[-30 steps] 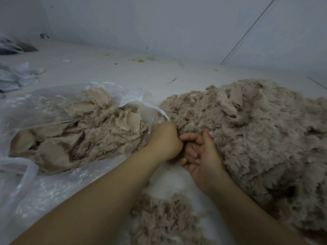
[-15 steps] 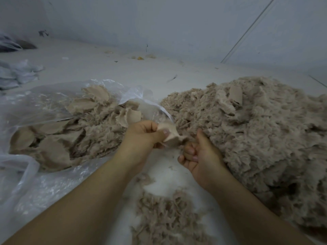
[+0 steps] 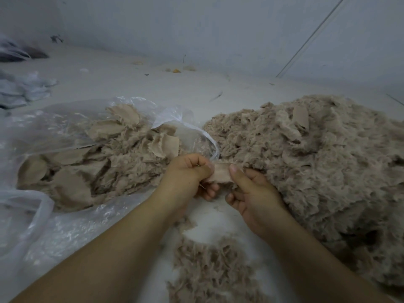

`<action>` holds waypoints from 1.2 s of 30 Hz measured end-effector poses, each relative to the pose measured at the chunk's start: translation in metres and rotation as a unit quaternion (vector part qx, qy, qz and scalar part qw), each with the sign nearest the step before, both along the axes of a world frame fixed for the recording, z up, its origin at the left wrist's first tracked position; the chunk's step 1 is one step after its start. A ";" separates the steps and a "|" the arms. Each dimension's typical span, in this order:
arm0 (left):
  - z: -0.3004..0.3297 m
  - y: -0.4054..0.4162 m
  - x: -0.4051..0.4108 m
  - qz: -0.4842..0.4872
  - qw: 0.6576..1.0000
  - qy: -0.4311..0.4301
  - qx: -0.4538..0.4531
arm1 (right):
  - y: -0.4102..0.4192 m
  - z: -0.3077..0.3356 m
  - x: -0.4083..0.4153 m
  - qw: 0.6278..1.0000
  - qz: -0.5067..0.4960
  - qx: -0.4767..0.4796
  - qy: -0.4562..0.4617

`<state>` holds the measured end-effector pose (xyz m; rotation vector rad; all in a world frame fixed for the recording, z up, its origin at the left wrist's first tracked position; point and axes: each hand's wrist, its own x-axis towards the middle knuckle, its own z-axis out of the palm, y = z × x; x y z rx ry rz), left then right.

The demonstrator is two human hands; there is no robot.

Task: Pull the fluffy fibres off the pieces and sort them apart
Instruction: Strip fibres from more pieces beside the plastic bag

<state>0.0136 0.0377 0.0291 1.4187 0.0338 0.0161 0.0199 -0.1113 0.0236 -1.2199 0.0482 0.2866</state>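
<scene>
Beige piece [image 3: 221,174]: pinched between left hand [image 3: 188,173] and right hand [image 3: 251,191]; bare floor [image 3: 216,221] beneath. Fluffy heap [image 3: 317,162] at 3 o'clock, plastic bag [image 3: 65,136] at 9, loose fibres [image 3: 209,270] at 6.

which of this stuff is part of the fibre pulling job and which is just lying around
Part of the job:
- piece held by left hand and right hand
- big fluffy pile
- clear bag of pieces
- loose fibres

Lying about:
- crumpled plastic
- floor scraps

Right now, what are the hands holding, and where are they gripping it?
One small beige fabric piece: the left hand pinches its left end, the right hand its right end.
</scene>
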 end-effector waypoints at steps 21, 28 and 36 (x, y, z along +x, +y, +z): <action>-0.001 0.001 0.003 0.138 0.989 -0.060 0.017 | 0.002 -0.001 -0.002 0.999 0.018 0.007 -0.026; 0.003 0.010 0.005 0.149 0.987 -0.059 0.011 | -0.009 0.000 -0.005 0.976 0.159 -0.087 -0.120; 0.004 0.002 0.000 0.081 0.994 -0.069 -0.017 | -0.005 0.000 0.000 0.994 0.095 -0.042 -0.037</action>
